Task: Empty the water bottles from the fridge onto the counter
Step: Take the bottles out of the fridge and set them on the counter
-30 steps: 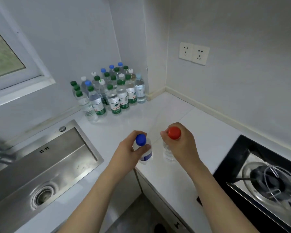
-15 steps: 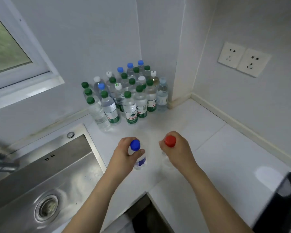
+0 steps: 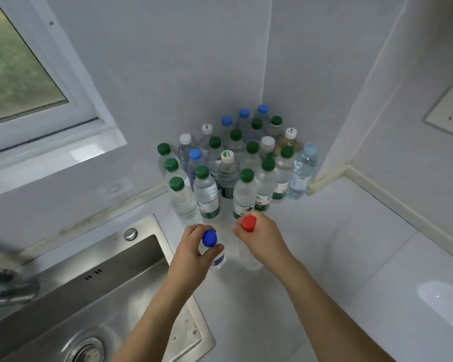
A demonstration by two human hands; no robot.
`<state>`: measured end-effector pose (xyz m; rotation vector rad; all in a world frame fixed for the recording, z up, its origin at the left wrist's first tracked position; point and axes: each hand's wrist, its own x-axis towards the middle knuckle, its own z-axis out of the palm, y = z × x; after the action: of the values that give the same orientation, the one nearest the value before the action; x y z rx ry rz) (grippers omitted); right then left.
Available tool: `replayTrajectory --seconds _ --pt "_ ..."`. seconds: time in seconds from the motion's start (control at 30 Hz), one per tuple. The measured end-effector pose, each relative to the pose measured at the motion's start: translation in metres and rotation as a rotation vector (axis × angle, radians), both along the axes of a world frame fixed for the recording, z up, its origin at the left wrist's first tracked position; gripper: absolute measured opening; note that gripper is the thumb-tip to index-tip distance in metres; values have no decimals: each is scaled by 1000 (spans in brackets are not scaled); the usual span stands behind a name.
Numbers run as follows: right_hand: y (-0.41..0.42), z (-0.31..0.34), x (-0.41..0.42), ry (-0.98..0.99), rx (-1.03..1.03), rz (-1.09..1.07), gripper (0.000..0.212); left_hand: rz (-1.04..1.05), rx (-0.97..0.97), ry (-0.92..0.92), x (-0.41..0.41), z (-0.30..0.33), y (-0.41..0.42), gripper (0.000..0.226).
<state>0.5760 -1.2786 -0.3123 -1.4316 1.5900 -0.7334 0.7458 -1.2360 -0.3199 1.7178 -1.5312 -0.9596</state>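
My left hand (image 3: 194, 248) grips a clear water bottle with a blue cap (image 3: 209, 238) just below its neck. My right hand (image 3: 263, 240) grips a second clear bottle with a red cap (image 3: 248, 223) the same way. Both bottles stand upright, side by side, over the white counter (image 3: 338, 244); whether their bases touch it I cannot tell. Right behind them, in the corner, stands a cluster of several water bottles (image 3: 236, 163) with green, blue and white caps.
A steel sink (image 3: 94, 288) lies at the lower left, with a tap (image 3: 8, 288) at the left edge. A window (image 3: 19, 66) sits above it. A wall socket (image 3: 447, 113) is on the right wall.
Both hands have carried their bottles forward, close to the cluster in the corner. The view has swung left, so the stove on the right is out of sight.
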Motion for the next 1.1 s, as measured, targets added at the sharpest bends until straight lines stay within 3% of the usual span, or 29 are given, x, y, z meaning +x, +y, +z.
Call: replayTrajectory --seconds 0.3,0.4,0.53,0.7,0.9,1.1 --pt "-48 -9 46 105 -15 99 48 -16 3 -72 22 -29 -29 26" --pt "-55 -18 51 133 -9 107 47 45 56 -47 29 -38 -28 28" --pt "-61 -27 46 210 60 93 45 141 233 24 33 -41 -22 45" --pt "-61 -33 36 392 100 172 42 171 438 91 34 -41 -21 44" --pt "-53 -74 20 218 302 245 44 215 418 104 27 -50 -25 44" --pt "-46 -98 21 156 351 203 46 277 392 158 20 -51 -28 37"
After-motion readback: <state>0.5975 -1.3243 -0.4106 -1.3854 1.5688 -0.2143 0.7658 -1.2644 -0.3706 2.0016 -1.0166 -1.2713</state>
